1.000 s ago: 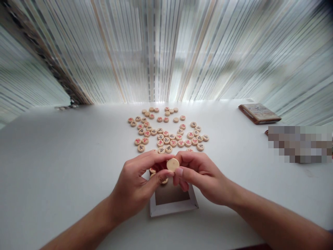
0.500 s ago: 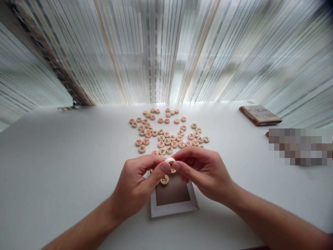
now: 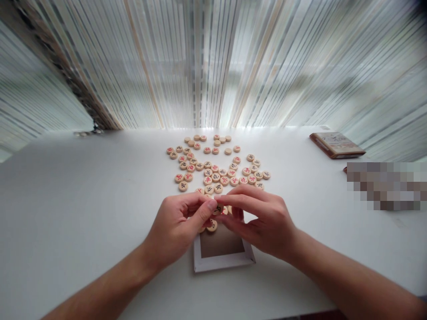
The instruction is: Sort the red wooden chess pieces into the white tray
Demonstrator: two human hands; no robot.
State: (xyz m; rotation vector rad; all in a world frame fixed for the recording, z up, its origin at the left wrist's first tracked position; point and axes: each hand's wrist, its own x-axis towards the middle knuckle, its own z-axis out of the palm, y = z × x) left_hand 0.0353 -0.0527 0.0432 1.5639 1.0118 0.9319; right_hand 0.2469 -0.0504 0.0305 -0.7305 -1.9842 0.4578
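Over a shallow white box (image 3: 224, 263) with a brown inside, I hold a round wooden Chinese chess piece (image 3: 218, 209) marked in black. My left hand (image 3: 182, 226) is closed, pinching its left edge between thumb and forefinger. From the other side, the thumb and forefinger of my right hand (image 3: 267, 220) close on the same piece. Below lies another black-marked chess piece (image 3: 211, 226) in the box. More pieces near it are partly hidden by my fingers.
Beyond the box, many red- and black-marked chess pieces (image 3: 215, 177) lie scattered on the white table (image 3: 100, 200), a few showing blank faces. At the right are a brown-edged box (image 3: 337, 145) and a blurred-out object (image 3: 383, 186). Striped curtains (image 3: 213, 66) hang behind.
The held piece has turned so its black-marked face shows. My right thumb and forefinger have spread wider around it, while my left hand keeps its pinch. The view has shifted slightly.
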